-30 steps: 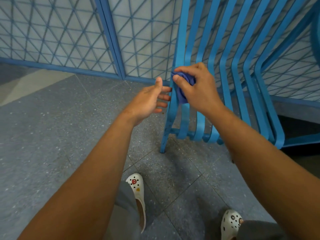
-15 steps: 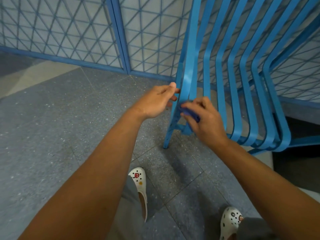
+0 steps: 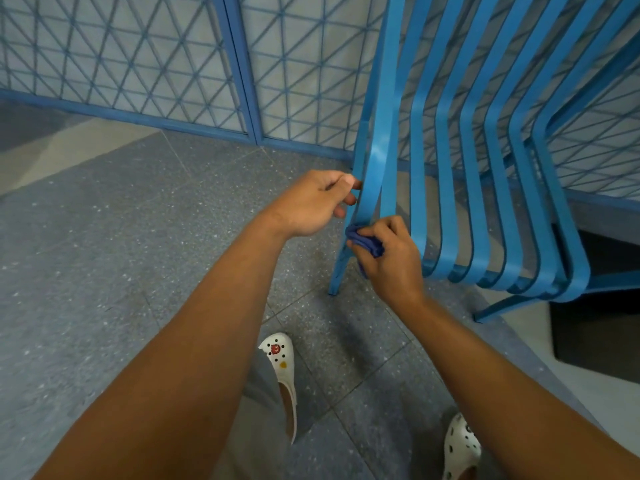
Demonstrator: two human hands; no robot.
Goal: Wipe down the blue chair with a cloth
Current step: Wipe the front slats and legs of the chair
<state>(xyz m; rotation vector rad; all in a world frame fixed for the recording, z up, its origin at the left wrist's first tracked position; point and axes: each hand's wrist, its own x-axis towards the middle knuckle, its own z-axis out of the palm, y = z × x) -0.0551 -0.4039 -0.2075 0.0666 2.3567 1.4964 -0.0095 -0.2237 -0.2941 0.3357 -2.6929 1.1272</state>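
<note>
Blue chair slats run upright, right hand pressing cloth.

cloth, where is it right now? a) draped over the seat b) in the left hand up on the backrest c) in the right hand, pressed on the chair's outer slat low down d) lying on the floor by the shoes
c: the right hand grips the bunched cloth against the lower part of the chair at its outermost slat, while the left hand holds that slat just above and carries no cloth.
</note>
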